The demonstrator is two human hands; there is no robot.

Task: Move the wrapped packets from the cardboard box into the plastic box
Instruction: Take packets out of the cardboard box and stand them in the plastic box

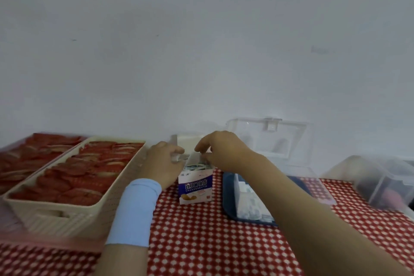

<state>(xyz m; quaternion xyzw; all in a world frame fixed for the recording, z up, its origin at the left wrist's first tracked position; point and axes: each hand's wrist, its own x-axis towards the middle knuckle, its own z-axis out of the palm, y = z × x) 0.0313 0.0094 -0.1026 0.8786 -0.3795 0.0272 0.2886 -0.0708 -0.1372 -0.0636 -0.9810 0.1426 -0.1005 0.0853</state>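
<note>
Checked tablecloth (201, 242): cardboard box (195, 187) stands upright beneath both hands; left hand (164, 163) grips its left flap, right hand (220, 152) pinches its top edge opposite.

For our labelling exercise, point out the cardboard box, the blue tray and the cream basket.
cardboard box (195, 188): head view, printed front face.
blue tray (228, 201): head view, left rim.
cream basket (67, 217): head view, near wall.
</note>
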